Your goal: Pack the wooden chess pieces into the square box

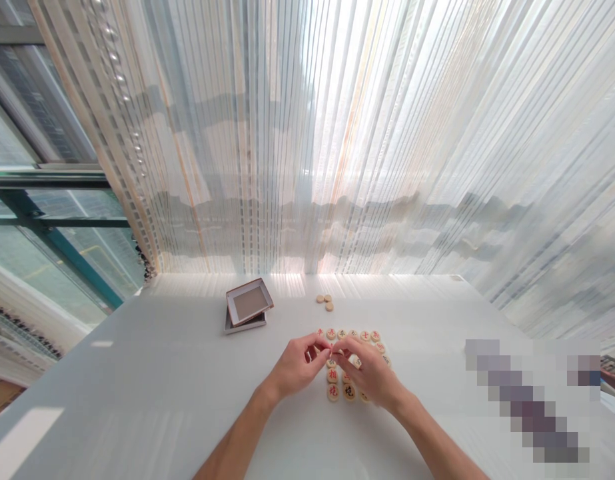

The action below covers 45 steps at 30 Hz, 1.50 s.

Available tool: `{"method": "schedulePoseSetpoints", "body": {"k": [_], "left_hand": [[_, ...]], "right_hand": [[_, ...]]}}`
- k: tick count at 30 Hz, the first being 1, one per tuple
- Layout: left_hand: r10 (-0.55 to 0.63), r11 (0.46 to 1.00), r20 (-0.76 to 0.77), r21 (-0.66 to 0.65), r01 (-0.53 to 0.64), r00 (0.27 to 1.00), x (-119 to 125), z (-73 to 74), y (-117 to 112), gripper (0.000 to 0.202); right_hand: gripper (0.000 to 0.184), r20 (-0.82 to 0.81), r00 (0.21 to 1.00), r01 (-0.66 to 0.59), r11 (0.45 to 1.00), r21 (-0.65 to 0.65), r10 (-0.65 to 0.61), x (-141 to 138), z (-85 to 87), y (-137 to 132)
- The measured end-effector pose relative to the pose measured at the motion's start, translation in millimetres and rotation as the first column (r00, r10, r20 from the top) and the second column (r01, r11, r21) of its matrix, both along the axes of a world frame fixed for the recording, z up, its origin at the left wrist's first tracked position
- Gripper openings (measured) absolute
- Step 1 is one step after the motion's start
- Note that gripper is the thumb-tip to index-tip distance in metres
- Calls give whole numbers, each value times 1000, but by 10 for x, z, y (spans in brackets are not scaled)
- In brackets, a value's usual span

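Round wooden Chinese chess pieces (333, 393) with red or black characters lie in rows on the white table (187, 400). Over the upper left part of these rows, my left hand (298, 363) and my right hand (370, 375) meet at the fingertips. Both are closed in a pinch around one small piece with a red mark, mostly covered by the fingers. The right hand hides several pieces in the middle of the rows. Below the fingers a red piece (332, 375) shows face up.
Three pieces (329, 307) lie apart behind the rows. To the left stands an open shallow box with its lid (250, 301) resting tilted on the base (244, 327). A sheer striped curtain (297, 167) hangs along the table's far edge. A pixelated patch covers the right side.
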<state>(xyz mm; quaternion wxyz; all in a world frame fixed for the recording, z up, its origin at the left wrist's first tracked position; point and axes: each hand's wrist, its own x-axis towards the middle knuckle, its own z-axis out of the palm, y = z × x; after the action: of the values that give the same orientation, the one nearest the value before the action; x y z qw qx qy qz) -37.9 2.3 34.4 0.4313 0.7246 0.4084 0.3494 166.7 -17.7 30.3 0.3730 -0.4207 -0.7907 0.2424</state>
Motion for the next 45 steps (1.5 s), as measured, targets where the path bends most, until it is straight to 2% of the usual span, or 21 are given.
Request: {"method": "schedulePoseSetpoints", "body": {"k": [8,16,24,33,41,45], "left_hand": [[24,1000,-27,6,-24,999,-2,-37,18,27],[36,999,-37,29,-35,999,-1,-10,21,28],[18,996,-99,84,-9,995,-23,-32,22,23],[-29,999,-70,43,32,997,-57,-92,53,25],[-83,997,-78,-3,83,993,-117,-24,67,22],[-103,987,-86,-134,91,991,-212,-41,107,27]], "right_hand": [[15,-13,1000,-9,1000,-19,9,4,8,-2],[25,-52,997,-62,997,-37,60,-3,32,-10],[23,-189,979,-108,983,-151,78,-19,-15,-2],[16,-125,992,-35,994,-100,22,-25,8,-2],[15,-76,997,12,1000,1,-12,6,26,15],[14,-62,997,39,998,41,-36,14,24,21]]}}
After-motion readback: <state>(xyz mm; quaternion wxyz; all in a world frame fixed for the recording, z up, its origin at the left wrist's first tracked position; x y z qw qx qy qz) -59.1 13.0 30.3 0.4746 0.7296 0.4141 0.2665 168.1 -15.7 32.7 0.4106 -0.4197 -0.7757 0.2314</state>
